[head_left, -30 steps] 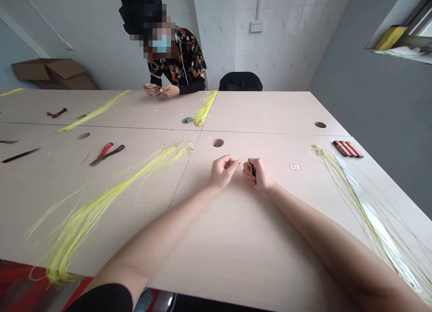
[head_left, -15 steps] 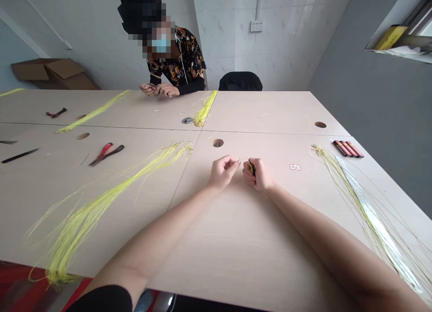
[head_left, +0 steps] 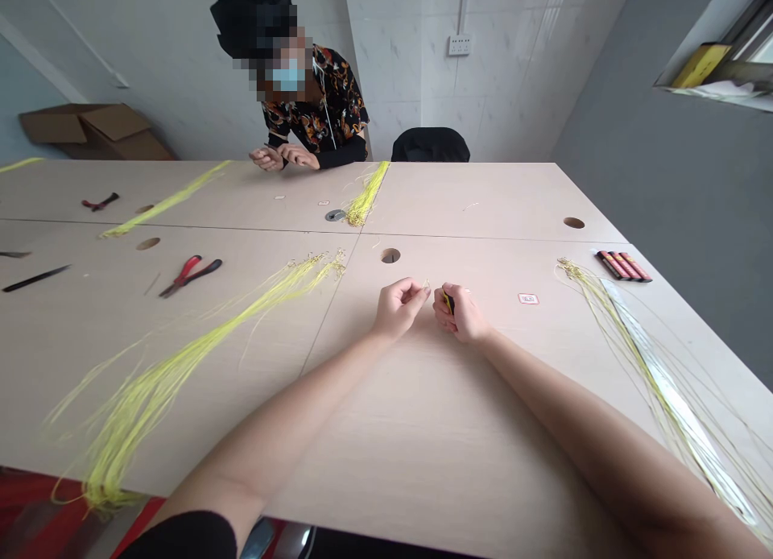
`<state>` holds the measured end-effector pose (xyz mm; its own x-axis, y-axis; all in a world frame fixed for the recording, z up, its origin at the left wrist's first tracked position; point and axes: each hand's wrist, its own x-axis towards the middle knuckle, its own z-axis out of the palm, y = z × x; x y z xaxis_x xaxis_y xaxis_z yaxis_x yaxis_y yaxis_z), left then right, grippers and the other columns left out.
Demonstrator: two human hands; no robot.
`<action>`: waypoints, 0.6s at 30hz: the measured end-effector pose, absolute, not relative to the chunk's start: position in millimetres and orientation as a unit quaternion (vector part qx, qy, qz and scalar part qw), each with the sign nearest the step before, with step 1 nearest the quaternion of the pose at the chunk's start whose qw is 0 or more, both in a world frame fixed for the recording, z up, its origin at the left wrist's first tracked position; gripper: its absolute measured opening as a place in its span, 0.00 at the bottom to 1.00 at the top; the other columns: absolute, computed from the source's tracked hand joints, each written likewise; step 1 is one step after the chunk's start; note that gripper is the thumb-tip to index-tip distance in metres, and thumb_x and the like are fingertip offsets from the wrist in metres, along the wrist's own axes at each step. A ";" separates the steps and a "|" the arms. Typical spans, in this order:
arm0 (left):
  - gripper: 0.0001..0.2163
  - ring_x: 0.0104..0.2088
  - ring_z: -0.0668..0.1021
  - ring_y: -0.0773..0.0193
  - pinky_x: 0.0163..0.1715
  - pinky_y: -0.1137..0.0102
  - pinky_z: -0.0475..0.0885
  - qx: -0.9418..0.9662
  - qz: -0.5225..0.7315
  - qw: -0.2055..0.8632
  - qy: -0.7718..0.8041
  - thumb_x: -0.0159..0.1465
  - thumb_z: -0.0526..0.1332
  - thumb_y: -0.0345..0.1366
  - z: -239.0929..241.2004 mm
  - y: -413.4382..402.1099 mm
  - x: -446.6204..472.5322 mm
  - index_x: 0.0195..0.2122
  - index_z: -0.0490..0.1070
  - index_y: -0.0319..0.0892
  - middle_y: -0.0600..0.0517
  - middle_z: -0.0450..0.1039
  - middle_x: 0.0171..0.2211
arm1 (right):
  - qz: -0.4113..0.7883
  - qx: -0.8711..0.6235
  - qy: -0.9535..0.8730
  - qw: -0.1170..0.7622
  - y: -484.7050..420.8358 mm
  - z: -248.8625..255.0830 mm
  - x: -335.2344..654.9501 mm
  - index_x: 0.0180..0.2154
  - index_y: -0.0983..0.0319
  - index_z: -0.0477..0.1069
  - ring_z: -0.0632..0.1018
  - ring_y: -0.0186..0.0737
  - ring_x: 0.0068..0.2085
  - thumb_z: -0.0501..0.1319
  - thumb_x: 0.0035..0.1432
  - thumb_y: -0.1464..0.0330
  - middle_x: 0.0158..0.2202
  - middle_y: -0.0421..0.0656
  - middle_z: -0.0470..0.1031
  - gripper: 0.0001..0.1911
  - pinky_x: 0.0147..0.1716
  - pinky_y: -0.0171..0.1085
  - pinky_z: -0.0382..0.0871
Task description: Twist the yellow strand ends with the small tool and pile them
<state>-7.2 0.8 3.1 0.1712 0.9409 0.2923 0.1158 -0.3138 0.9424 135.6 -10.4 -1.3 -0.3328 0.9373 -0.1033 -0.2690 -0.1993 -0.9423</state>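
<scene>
Near the middle of the table, my left hand is closed in a pinch on the end of a thin yellow cord; a small loop pokes up from the fingertips. Just right of it, with a narrow gap between, my right hand is wrapped round a small black and yellow object, which looks like a lighter. Most of that lighter is hidden in the fingers, and no flame shows. Left of my arms lies a long bundle of yellow cords, its knotted ends toward the table's middle.
Red-handled pliers and a black blade-like tool lie left. More cords rest right by a silvery strip and several red-and-black cylinders. A small label lies nearby. Across the table a co-worker handles something small.
My right hand has shifted and turned very slightly, still around the lighter. My left hand stays practically in place. The co-worker's hands have moved a little.
</scene>
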 end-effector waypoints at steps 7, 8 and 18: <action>0.16 0.20 0.62 0.73 0.21 0.74 0.56 0.644 0.497 0.410 0.412 0.56 0.63 0.44 4.8 -0.8 -6.6 0.20 0.63 0.40 0.57 0.59 0.17 | 0.680 -0.360 -0.466 0.438 -10.9 -2.5 136.5 0.17 0.59 0.52 0.48 0.28 0.13 0.46 0.55 0.62 0.11 0.34 0.46 0.17 0.14 0.32 0.44; 0.16 0.20 0.62 0.73 0.21 0.74 0.56 0.645 0.497 0.410 0.411 0.56 0.63 0.44 4.9 -0.9 -6.6 0.20 0.63 0.40 0.57 0.59 0.17 | 0.679 -0.355 -0.470 0.439 -10.9 -2.8 136.7 0.16 0.59 0.52 0.48 0.28 0.13 0.46 0.54 0.62 0.11 0.34 0.46 0.17 0.14 0.32 0.44; 0.16 0.20 0.62 0.72 0.21 0.74 0.57 0.646 0.498 0.408 0.409 0.56 0.64 0.45 3.8 -0.1 -6.9 0.20 0.63 0.40 0.57 0.59 0.17 | 0.671 -0.357 -0.493 0.423 -10.5 -4.7 138.4 0.15 0.60 0.52 0.49 0.28 0.14 0.47 0.51 0.65 0.11 0.34 0.47 0.15 0.14 0.32 0.45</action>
<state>-6.9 -0.1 3.8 0.1691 0.9357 0.3096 0.1226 -0.3316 0.9354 138.4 -10.5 -4.7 -0.3865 0.9202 -0.0614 -0.2158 -0.1550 -0.9641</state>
